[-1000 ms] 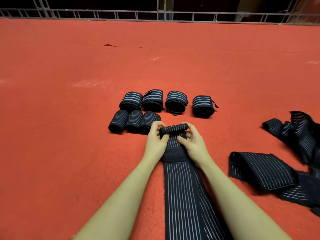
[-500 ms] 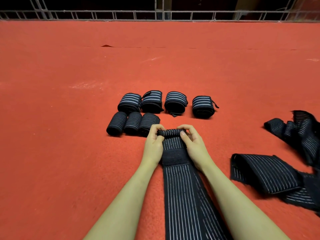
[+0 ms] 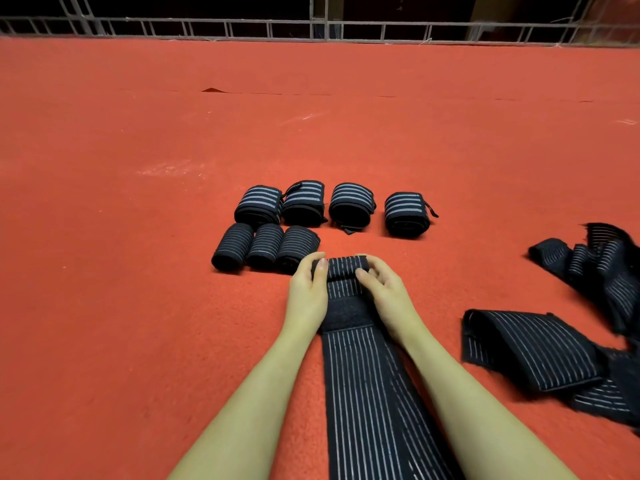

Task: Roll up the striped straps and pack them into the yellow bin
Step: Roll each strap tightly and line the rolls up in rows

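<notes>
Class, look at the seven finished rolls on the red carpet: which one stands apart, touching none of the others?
The rightmost roll of the back row. A strip of red carpet separates it from its neighbour, while the other six sit packed together.

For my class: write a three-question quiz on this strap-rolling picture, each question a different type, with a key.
1. True or false: the yellow bin is in view.
2. How many finished rolls lie on the red mat? A) five B) seven C) nine
3. Fill in: the left hand and right hand each grip an end of the strap's rolled ____ end.

Key: 1 false. 2 B, four behind and three in front. 3 far; the strap lies flat toward the person, and the loose straps wait on the right.
</notes>
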`<state>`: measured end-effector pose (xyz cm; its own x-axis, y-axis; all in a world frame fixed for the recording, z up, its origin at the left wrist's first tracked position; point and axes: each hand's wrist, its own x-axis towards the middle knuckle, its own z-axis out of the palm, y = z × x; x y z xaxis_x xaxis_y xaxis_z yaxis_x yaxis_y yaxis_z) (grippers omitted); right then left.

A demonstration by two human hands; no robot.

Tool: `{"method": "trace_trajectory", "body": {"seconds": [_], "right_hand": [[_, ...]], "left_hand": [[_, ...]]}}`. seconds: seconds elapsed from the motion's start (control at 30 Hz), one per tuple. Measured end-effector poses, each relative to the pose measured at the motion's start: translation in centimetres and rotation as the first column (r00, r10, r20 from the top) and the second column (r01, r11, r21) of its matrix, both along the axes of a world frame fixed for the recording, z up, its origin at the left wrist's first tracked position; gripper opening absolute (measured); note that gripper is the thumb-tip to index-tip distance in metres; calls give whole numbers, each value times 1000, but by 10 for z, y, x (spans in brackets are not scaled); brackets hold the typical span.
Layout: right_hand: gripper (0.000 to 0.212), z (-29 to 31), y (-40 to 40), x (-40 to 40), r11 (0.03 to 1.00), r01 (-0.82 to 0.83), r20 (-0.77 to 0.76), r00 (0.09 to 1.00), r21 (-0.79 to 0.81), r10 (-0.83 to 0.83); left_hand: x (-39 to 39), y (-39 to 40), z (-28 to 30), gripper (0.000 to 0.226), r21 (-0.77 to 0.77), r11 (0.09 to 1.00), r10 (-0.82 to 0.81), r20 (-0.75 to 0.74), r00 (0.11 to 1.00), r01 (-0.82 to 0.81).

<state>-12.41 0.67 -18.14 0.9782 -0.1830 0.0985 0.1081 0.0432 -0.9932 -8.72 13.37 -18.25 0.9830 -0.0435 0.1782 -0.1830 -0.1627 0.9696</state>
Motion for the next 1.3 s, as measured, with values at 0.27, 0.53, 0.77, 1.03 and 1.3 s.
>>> {"method": "trace_trajectory", "body": {"seconds": [0.27,0.53,0.77,1.03,1.3], "right_hand": [[29,-3,-4,-2,998,36,73,997,-60,-32],[40,-3,-6,-2,998,57,97,994,7,-58],[16,-3,-3,1,983,51,81,996,-174,-38],[25,-9,-7,0,955,168,120,983,-244,-142],[8,-12,2,1,644,377,132,909,-666,-396]], "left_hand": [[-1,-2,-3,30,-72,996,-47,-55,997,43],[-2,-1,1,10,-36,992,-120,19,993,121],[-3,9,4,38,-262,955,-162,-54,985,142],[-5,1,3,31,55,993,-104,-20,994,105],[-12,-4,-1,23,481,876,-50,162,985,-35]]}}
